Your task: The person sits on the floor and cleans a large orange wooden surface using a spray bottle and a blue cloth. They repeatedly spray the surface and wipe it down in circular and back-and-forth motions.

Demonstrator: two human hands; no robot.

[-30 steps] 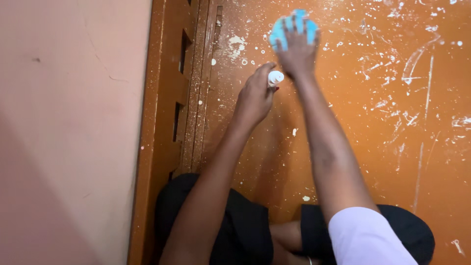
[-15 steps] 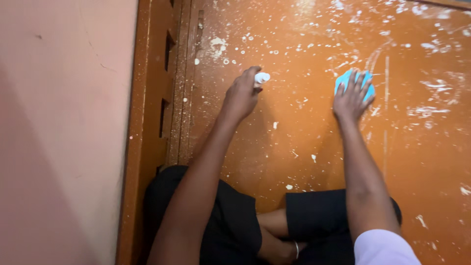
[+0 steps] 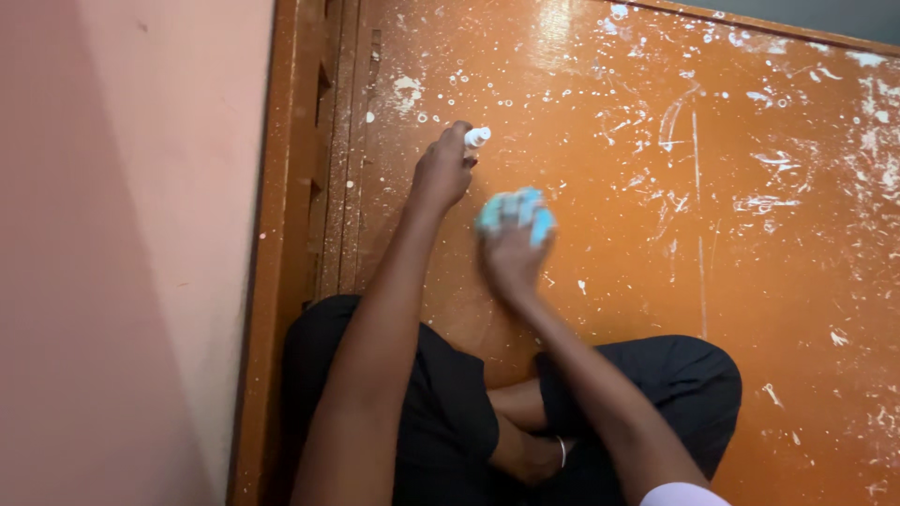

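I see my right hand [image 3: 511, 253] pressing a bunched blue cloth [image 3: 514, 211] flat on the paint-flecked orange floor [image 3: 750, 281], my left hand [image 3: 442, 173] fisted around a small white-capped bottle [image 3: 476, 138] nearby.

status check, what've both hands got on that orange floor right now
Left hand shut on small white-capped bottle. Right hand pressing crumpled light blue cloth onto white-spattered orange floor. Nothing in the way.

The orange-brown floor [image 3: 656, 281] is speckled and streaked with white paint marks. The cloth [image 3: 514, 211] is light blue, the small bottle [image 3: 476, 137] white, the wall [image 3: 122, 253] plain pink, the trousers [image 3: 450, 412] black.
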